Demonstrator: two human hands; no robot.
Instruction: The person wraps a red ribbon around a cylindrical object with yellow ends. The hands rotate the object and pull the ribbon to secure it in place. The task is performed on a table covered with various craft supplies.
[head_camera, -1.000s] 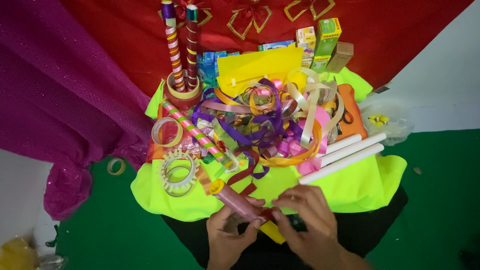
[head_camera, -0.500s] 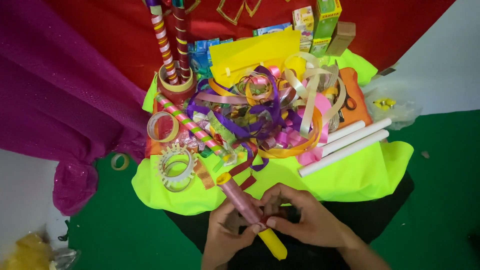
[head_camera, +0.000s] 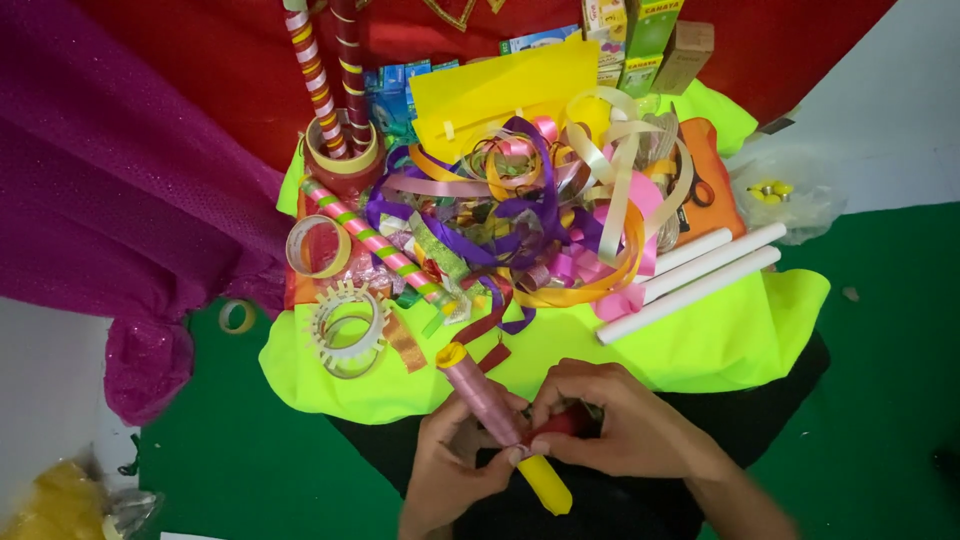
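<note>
Your left hand (head_camera: 452, 470) and right hand (head_camera: 610, 428) both hold one yellow stick (head_camera: 500, 425), partly wrapped in pink ribbon, just below the near edge of the neon-yellow cloth (head_camera: 700, 345). Its long axis runs on a diagonal: the ribbon-covered end points up and to the left, over the cloth edge, and the bare yellow end points down and to the right, toward your lap. Your left grip is clenched around the wrapped middle; your right grip pinches the stick where the pink ribbon ends, with something red tucked under the fingers.

The open room is at the sides, on the green floor (head_camera: 880, 400); ahead of the stick the cloth is crowded by a tangled ribbon heap (head_camera: 530, 220).

Counted: three white tubes (head_camera: 700, 275) lying side by side on the right, three striped sticks — two upright (head_camera: 325, 80), one lying (head_camera: 375, 240) — and three tape rolls on the left of the cloth (head_camera: 318, 247).
</note>
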